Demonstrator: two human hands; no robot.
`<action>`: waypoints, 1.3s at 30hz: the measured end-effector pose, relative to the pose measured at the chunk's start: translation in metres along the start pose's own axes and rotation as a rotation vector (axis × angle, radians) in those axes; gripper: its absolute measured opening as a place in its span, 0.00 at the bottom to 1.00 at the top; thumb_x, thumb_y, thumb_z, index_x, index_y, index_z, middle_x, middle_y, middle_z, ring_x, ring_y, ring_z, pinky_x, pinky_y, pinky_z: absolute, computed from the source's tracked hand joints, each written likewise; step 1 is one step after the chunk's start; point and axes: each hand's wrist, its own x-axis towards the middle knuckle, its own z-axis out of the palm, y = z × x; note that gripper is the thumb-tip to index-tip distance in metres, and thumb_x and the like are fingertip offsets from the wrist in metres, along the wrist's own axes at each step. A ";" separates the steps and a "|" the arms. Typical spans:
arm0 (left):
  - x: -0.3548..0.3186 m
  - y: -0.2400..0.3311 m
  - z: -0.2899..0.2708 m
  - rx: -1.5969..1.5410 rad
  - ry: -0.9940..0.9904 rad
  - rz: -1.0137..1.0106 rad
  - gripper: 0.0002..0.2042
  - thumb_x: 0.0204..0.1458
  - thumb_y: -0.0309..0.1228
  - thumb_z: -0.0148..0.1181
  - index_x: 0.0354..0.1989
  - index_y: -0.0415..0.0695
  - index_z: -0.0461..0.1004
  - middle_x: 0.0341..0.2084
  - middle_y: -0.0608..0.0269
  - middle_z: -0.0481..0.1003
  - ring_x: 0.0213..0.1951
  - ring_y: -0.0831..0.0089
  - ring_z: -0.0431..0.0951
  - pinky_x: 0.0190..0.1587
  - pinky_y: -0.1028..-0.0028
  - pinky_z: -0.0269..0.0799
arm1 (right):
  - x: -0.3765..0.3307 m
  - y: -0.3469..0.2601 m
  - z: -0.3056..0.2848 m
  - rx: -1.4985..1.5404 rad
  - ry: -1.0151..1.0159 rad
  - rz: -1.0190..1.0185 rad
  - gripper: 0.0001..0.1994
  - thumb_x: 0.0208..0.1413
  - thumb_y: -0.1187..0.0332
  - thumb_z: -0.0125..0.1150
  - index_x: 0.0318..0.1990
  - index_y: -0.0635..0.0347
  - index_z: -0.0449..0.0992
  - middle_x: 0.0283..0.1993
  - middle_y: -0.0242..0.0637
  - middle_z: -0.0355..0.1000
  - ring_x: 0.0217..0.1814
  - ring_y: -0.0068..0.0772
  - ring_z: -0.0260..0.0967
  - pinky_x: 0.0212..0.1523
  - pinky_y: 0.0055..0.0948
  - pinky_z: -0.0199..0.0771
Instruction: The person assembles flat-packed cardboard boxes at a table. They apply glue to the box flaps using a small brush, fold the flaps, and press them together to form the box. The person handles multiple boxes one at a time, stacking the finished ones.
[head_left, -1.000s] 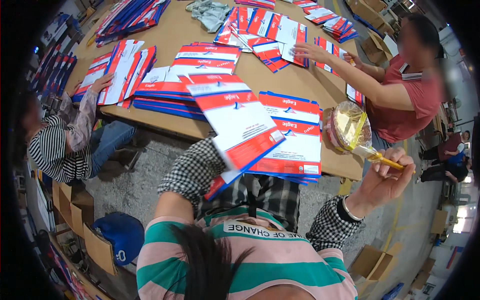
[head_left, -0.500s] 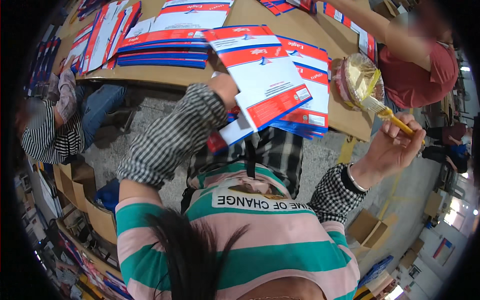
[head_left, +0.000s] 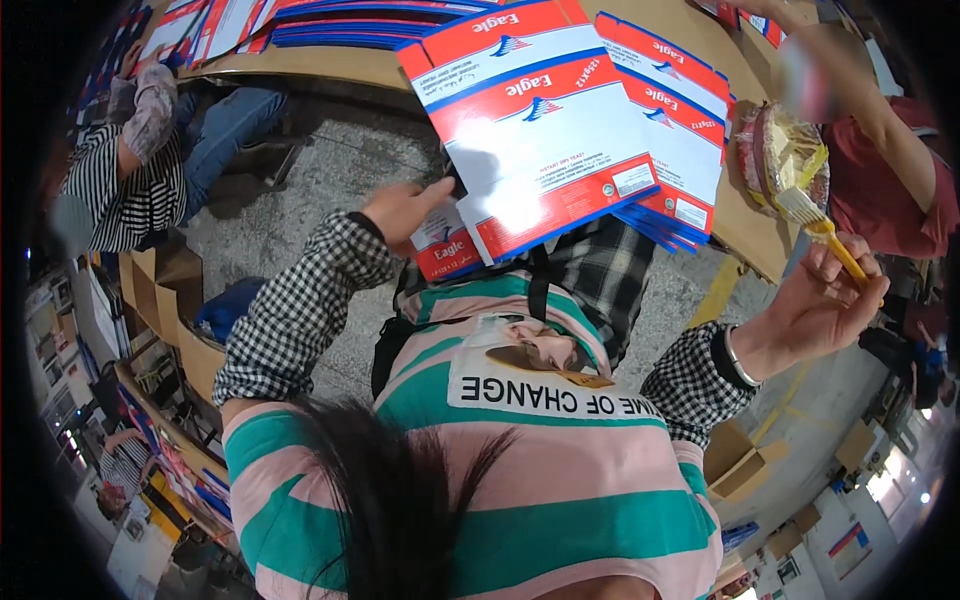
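Note:
A flat, printed carton blank (head_left: 545, 135) in red, white and blue slants across the table's near edge and over my lap. My left hand (head_left: 408, 213) is closed at its left side flap, thumb on top; the other fingers are partly hidden. Beneath it, to the right, lies a fanned stack of like blanks (head_left: 690, 160). In my right hand (head_left: 815, 310) is a flat brush (head_left: 848, 262) with a yellow handle, pinched between thumb and fingers. Its pale bristles point up and left, near the rim of a plastic-lined bowl (head_left: 822, 180) holding a pale yellow substance.
Tall piles of blanks (head_left: 370, 30) stand on the brown table (head_left: 330, 62) at the far left. A co-worker in a striped top (head_left: 115, 180) sits at the left; another in a red top (head_left: 905, 190) is at the right. Open cardboard boxes (head_left: 165, 285) stand on the floor.
My left hand has drawn down and left, out from behind the blank to its side flap. The brush has shifted slightly right and down, still in my right hand. The whole view has shifted.

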 end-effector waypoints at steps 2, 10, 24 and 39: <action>0.000 -0.015 -0.005 -0.205 -0.049 -0.050 0.36 0.52 0.61 0.45 0.39 0.31 0.71 0.33 0.46 0.75 0.30 0.56 0.80 0.30 0.63 0.79 | 0.000 0.002 0.002 -0.002 -0.005 0.008 0.18 0.63 0.60 0.43 0.38 0.65 0.75 0.34 0.44 0.68 0.28 0.26 0.59 0.30 0.27 0.59; -0.018 -0.042 -0.010 -0.383 -0.175 -0.213 0.17 0.48 0.27 0.56 0.46 0.35 0.65 0.44 0.51 0.68 0.38 0.57 0.78 0.40 0.60 0.78 | -0.003 0.005 -0.008 0.007 -0.022 0.049 0.17 0.63 0.59 0.43 0.38 0.65 0.74 0.33 0.43 0.67 0.28 0.25 0.57 0.31 0.27 0.59; -0.008 -0.012 0.011 -0.485 -0.268 0.137 0.13 0.45 0.23 0.55 0.40 0.33 0.74 0.35 0.55 0.75 0.39 0.68 0.77 0.42 0.74 0.73 | -0.007 0.006 0.012 0.045 -0.146 0.099 0.18 0.64 0.58 0.41 0.37 0.64 0.73 0.33 0.41 0.65 0.28 0.24 0.56 0.31 0.26 0.59; 0.030 -0.008 0.040 0.663 -0.339 0.877 0.11 0.40 0.25 0.54 0.33 0.43 0.79 0.45 0.60 0.73 0.51 0.59 0.68 0.59 0.69 0.59 | -0.025 0.059 0.064 0.089 -0.354 0.396 0.13 0.61 0.65 0.42 0.38 0.67 0.69 0.36 0.49 0.69 0.28 0.31 0.67 0.33 0.30 0.70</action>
